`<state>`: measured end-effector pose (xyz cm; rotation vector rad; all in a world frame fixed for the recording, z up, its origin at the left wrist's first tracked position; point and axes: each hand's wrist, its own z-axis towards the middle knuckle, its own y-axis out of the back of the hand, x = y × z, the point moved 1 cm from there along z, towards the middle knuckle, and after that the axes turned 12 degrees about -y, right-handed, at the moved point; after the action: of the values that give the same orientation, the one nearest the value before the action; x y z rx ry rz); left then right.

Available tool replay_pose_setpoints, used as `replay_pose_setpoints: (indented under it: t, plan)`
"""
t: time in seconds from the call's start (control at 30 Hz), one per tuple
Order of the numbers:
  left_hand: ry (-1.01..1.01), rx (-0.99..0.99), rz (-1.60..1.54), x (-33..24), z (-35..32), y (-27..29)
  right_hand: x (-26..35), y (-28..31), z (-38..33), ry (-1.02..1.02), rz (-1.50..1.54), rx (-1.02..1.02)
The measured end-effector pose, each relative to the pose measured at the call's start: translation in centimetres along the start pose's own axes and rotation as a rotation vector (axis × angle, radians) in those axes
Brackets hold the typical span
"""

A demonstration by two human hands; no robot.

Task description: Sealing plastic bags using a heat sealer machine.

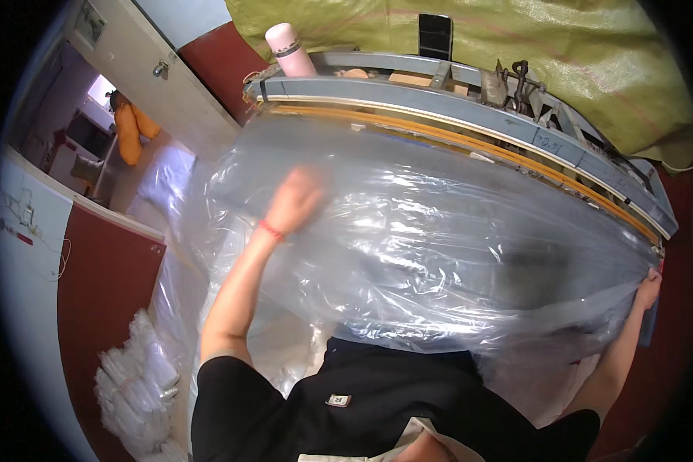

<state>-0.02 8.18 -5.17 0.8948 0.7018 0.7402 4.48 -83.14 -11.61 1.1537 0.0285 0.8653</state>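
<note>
A wide sheet of clear plastic film [408,246] lies spread in front of me, wrinkled and shiny. At its right end, my right hand [649,289] is closed on the edge of the film, close to the end of a long metal frame [470,104]. My left hand [296,199], with a red band at the wrist, is over the left part of the film. Motion smears its fingers, and I cannot tell whether it touches the sheet.
Along the frame's front runs an orange-yellow strip [470,146]. A pink flask [289,50] and a dark phone [435,37] stand by the frame, before a yellow-green woven sheet [562,54]. Bundled clear plastic [135,385] lies at lower left. A person in orange [131,127] is beyond the door [158,69].
</note>
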Motion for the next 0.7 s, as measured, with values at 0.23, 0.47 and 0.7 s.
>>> replay_pose_setpoints:
  t: [0.23, 0.47, 0.7]
  plan:
    - [0.318, -0.264, 0.002, -0.8, 4.1, -2.8, -2.1, 4.6, -0.1, -0.154, 1.009, 0.35]
    - [0.051, -0.26, 0.173, 1.4, 5.7, -3.7, -5.5, 8.5, 1.2, -0.188, 1.013, 0.337]
    - [0.695, -0.827, -0.585, 4.7, 10.1, -4.3, 4.7, 3.9, -1.4, -0.027, 0.345, -0.052]
